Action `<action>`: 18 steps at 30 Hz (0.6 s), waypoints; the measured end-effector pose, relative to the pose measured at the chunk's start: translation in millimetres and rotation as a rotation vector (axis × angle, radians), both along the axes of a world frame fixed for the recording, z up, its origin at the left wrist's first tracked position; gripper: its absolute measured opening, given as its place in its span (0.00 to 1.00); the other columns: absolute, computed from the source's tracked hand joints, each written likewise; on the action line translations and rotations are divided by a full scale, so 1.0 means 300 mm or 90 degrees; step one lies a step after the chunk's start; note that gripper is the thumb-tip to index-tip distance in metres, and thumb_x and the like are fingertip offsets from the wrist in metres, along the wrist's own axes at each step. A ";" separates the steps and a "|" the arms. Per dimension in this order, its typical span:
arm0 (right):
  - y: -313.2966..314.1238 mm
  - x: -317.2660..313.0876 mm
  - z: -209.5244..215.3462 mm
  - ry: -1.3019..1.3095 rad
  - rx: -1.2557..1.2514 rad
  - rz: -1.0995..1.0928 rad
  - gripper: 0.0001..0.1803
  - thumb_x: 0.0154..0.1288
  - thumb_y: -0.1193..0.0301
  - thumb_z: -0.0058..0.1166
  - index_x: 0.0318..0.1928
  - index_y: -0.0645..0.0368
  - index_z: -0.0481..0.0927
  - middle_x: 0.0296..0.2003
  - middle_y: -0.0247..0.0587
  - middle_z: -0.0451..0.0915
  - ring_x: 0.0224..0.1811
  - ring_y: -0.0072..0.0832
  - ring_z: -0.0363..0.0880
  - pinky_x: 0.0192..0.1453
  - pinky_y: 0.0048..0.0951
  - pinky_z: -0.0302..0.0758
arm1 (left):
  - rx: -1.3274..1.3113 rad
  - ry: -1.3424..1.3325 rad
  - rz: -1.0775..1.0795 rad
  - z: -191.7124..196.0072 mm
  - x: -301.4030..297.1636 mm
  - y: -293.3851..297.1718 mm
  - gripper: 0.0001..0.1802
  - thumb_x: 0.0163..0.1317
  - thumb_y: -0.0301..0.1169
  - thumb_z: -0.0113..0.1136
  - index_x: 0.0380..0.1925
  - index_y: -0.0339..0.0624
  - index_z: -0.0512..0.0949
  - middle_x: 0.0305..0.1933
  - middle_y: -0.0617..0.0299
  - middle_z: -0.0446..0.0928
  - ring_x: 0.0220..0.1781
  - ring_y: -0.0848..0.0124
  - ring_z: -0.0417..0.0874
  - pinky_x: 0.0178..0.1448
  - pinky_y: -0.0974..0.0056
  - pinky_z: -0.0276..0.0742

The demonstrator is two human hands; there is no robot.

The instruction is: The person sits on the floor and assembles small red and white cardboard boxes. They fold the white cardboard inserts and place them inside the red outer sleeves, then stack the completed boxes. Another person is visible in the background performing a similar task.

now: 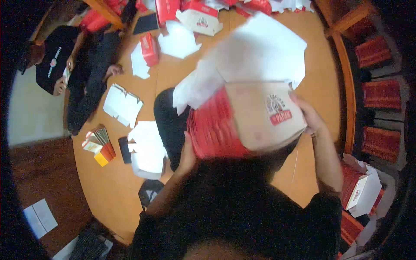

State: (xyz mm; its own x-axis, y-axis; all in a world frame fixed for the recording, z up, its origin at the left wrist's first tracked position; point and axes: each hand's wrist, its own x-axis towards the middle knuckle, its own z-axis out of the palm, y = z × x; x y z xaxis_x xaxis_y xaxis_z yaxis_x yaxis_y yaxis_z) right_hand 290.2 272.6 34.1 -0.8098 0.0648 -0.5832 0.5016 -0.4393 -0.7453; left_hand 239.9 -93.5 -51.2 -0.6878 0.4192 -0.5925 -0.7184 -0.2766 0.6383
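Between my two hands is a thick stack of nested cardboard food boxes [266,117], with red sides and a brown printed panel turned up. White open lid flaps [260,52] fan out from the far side of the stack. My left hand [188,152] presses against the red edges at the stack's near left. On the opposite side, my right hand [307,113] grips the brown panel's right edge, its fingers partly hidden. The stack is slightly blurred and sits over my lap.
Flat white box blanks [147,149] lie left of my lap, beside a dark phone [125,150] and a small yellow carton [105,155]. Red boxes [168,11] pile up at the far end. Another person [58,58] sits at left. More stacked boxes [364,190] stand at right.
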 end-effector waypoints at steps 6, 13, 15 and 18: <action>0.120 -0.341 0.337 0.069 0.092 0.098 0.46 0.62 0.35 0.52 0.68 0.56 0.67 0.60 0.49 0.77 0.60 0.42 0.78 0.60 0.54 0.78 | -0.054 0.102 -0.186 0.193 -0.403 0.252 0.47 0.68 0.72 0.27 0.72 0.49 0.60 0.69 0.53 0.70 0.67 0.55 0.74 0.65 0.45 0.74; 0.370 -0.553 0.324 0.031 0.177 0.168 0.53 0.58 0.28 0.45 0.68 0.62 0.66 0.57 0.64 0.75 0.55 0.57 0.80 0.52 0.63 0.81 | 0.029 0.113 -0.324 -0.066 -0.730 0.574 0.43 0.68 0.71 0.33 0.70 0.52 0.65 0.68 0.57 0.72 0.63 0.56 0.78 0.60 0.44 0.78; 0.347 -0.565 0.286 0.031 0.212 0.169 0.53 0.58 0.28 0.45 0.68 0.61 0.66 0.57 0.63 0.75 0.54 0.56 0.80 0.52 0.62 0.81 | 0.063 0.097 -0.314 -0.188 -0.761 0.631 0.42 0.70 0.68 0.34 0.69 0.49 0.66 0.67 0.57 0.73 0.63 0.58 0.78 0.62 0.46 0.77; 0.367 -0.549 0.103 0.042 0.285 0.122 0.50 0.62 0.31 0.45 0.69 0.59 0.64 0.59 0.56 0.75 0.57 0.52 0.77 0.49 0.58 0.83 | 0.138 0.282 -0.298 -0.308 -0.724 0.741 0.41 0.72 0.65 0.34 0.67 0.43 0.68 0.65 0.57 0.74 0.63 0.59 0.77 0.60 0.51 0.78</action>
